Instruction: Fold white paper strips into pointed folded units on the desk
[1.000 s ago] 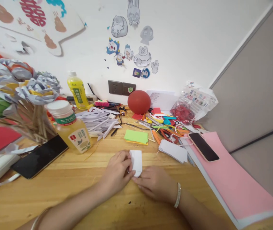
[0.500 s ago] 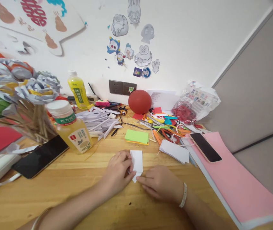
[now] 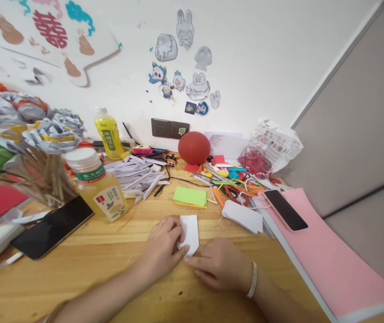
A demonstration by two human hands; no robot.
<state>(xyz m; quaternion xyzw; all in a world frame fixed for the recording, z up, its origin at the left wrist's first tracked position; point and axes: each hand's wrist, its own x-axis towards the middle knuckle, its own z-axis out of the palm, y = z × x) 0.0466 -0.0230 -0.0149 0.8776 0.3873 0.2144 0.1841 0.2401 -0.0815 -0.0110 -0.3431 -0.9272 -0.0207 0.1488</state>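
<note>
A small white paper (image 3: 189,231) lies on the wooden table in front of me, with its lower end folded to a slanted edge. My left hand (image 3: 165,242) is closed on its left side, the thumb pressing near the bottom fold. At the lower tip of the paper, my right hand (image 3: 220,264) presses with its index finger stretched out and the other fingers curled. Just beyond the hands are a stack of green paper slips (image 3: 190,196) and, to the right, a stack of white paper slips (image 3: 242,216).
A juice bottle (image 3: 99,188) and a black phone (image 3: 53,229) stand and lie at the left, beside paper flowers (image 3: 52,132) on sticks. White paper strips (image 3: 136,177), a red balloon (image 3: 194,148) and scissors sit at the back. Another phone (image 3: 285,210) rests on pink paper (image 3: 333,264).
My right index finger has slid left along the paper's lower edge to its tip. The lower end now looks folded further over. The view has tilted slightly up.
</note>
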